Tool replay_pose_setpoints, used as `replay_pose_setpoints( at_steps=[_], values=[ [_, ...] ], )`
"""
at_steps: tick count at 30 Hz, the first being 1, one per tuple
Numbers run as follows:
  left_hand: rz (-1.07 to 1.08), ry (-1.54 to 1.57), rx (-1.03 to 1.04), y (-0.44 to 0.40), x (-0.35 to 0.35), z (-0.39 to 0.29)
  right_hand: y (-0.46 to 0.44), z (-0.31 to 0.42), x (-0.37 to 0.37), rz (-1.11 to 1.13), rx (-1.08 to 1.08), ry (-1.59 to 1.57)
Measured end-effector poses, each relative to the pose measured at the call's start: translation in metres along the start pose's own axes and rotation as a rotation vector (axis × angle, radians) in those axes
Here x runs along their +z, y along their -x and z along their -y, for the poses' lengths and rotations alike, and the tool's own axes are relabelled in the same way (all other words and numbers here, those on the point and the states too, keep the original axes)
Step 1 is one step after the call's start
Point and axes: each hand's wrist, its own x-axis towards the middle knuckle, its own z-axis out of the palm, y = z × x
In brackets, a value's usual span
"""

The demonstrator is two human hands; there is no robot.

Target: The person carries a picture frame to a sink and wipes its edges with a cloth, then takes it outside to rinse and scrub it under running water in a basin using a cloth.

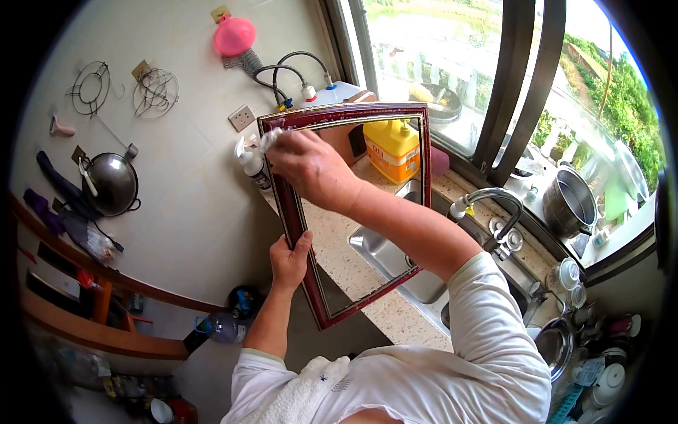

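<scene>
A dark red frame (pixel 296 275) with gold-coloured edging is held up, tilted, in front of the counter. Through its middle the sink and a yellow jug show; I cannot tell whether clear glass fills it. My left hand (pixel 289 263) is closed around the frame's left side, low down, with the thumb on the front. At the upper left corner my right hand (pixel 311 169) reaches across the frame, its fingers closed on a small white cloth (pixel 270 138) pressed to the moulding. Pale smears lie on the top bar near that corner.
Behind the frame stand a white spray bottle (pixel 253 162) and the yellow jug (pixel 393 148) on the speckled counter (pixel 395 318). A curved faucet (pixel 505 198) rises beside the steel sink (pixel 378 251). To the left, a wok (pixel 111 184) hangs on the wall.
</scene>
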Motion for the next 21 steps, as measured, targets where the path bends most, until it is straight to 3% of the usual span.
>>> replay_pose_setpoints(
  at_steps=[2,6,10,13,21],
  values=[
    [0.004,-0.022,-0.005,-0.002,-0.002,0.001,0.019,0.007,0.002,0.099,-0.003,0.04],
    [0.026,-0.045,0.02,0.001,0.003,-0.002,-0.004,-0.007,-0.011,-0.082,-0.001,0.095],
    [0.034,-0.066,-0.036,0.002,0.011,-0.01,-0.001,-0.005,-0.01,-0.172,0.162,0.048],
    [0.036,-0.035,-0.023,0.004,0.014,-0.003,0.024,0.015,-0.009,-0.063,0.203,-0.033],
    [0.026,-0.154,0.068,0.002,0.022,0.003,-0.02,-0.007,-0.013,-0.141,0.236,0.13]
  ],
)
